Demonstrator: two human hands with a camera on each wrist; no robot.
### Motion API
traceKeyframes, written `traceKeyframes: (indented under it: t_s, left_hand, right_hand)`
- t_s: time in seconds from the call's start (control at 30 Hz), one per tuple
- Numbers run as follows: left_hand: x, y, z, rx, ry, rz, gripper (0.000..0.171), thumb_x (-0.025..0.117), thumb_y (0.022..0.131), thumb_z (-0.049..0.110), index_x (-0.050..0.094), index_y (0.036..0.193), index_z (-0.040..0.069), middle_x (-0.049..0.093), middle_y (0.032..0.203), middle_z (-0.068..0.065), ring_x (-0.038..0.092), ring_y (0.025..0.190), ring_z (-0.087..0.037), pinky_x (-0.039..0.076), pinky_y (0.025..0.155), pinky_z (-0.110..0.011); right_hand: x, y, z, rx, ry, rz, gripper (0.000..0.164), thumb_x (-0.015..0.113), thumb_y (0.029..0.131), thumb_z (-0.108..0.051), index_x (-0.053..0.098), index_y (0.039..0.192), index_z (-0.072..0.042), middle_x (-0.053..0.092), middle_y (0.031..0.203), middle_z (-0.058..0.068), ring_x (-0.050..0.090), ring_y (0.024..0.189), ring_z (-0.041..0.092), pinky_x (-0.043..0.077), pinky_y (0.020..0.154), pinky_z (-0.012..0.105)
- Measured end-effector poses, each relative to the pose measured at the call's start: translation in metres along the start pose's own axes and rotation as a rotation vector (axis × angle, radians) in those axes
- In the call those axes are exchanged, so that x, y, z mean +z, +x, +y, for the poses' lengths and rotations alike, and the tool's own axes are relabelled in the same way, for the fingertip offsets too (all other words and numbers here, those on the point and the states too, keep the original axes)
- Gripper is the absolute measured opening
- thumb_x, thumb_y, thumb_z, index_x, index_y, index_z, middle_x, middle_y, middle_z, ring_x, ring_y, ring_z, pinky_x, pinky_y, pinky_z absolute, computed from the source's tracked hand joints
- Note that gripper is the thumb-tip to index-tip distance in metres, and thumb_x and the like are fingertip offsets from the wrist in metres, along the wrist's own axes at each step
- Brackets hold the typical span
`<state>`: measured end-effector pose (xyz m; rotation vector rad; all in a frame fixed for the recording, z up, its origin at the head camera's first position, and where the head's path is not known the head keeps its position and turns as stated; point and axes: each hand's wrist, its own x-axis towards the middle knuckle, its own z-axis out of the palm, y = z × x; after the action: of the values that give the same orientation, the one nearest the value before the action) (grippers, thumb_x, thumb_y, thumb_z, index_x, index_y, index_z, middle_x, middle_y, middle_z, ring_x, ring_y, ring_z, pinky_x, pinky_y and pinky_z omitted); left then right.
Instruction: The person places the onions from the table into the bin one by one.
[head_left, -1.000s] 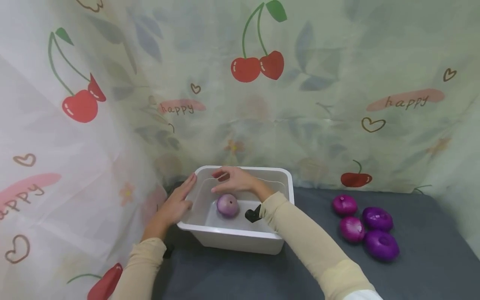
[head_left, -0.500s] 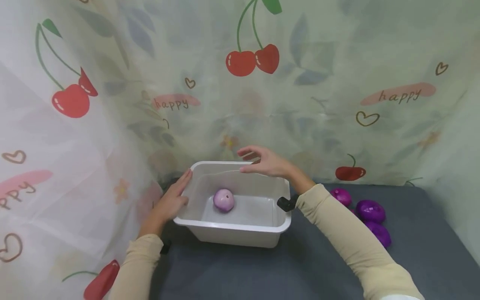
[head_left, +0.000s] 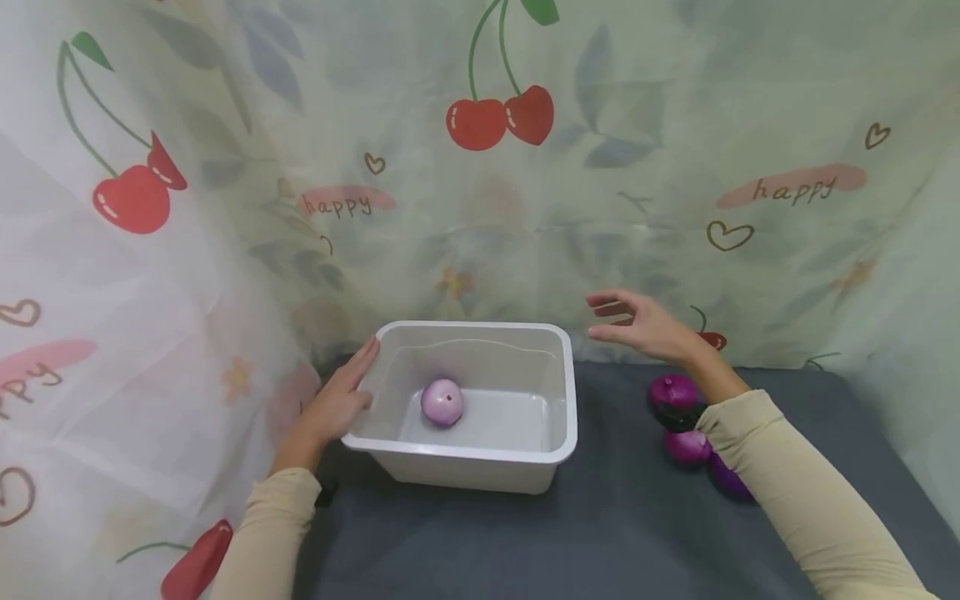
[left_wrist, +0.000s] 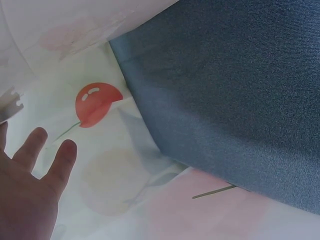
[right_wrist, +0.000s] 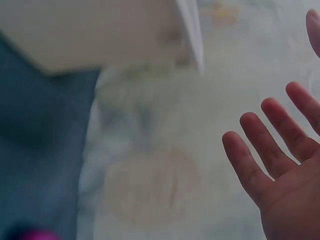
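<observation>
A white plastic tub (head_left: 480,456) stands on the dark grey table, with one pale purple onion (head_left: 442,403) lying in its left part. My left hand (head_left: 339,408) rests at the tub's left rim, its fingers reaching along the edge. In the left wrist view the fingers (left_wrist: 61,165) look straight and spread. To the right of the tub, my right hand (head_left: 637,323) is in the air with nothing in it. The right wrist view shows its fingers (right_wrist: 270,150) extended and apart. Below the right forearm lie several purple onions (head_left: 687,447), partly covered by the sleeve and a black wrist device.
Printed curtains with cherries (head_left: 477,125) hang behind the table and on its left side. Pale sheeting closes off the right side too. The grey table (head_left: 480,542) reaches forward of the tub and on to the right around the onions.
My right hand has moved up out of the tub and rightwards, past its right rim, leaving the pale onion inside. The left hand stays at the left rim. The head view has shifted slightly.
</observation>
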<state>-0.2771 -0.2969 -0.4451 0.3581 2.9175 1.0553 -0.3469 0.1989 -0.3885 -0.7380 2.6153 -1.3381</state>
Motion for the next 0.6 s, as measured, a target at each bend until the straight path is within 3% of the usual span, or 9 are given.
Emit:
traceKeyframes:
  t_s: [0.27, 0.6]
  left_hand:
    - [0.000, -0.002, -0.002, 0.002, 0.000, -0.020, 0.091, 0.050, 0.082, 0.000, 0.015, 0.164, 0.013, 0.006, 0.174, 0.000, 0.012, 0.160, -0.036, 0.022, 0.122, -0.059]
    - [0.000, 0.000, -0.003, -0.025, 0.001, -0.019, 0.091, 0.048, 0.083, 0.001, 0.014, 0.165, 0.020, 0.005, 0.174, 0.006, 0.010, 0.161, -0.034, 0.020, 0.122, -0.059]
  right_hand:
    - [-0.023, -0.039, 0.042, 0.093, -0.102, 0.021, 0.062, 0.068, 0.097, -0.034, 0.048, 0.148, -0.006, 0.048, 0.151, 0.025, 0.048, 0.138, 0.047, 0.045, 0.105, 0.062]
    - [-0.024, -0.062, 0.090, 0.263, -0.130, -0.005, 0.081, 0.064, 0.096, -0.052, 0.036, 0.156, -0.005, 0.037, 0.158, 0.029, 0.037, 0.144, 0.050, 0.036, 0.111, 0.066]
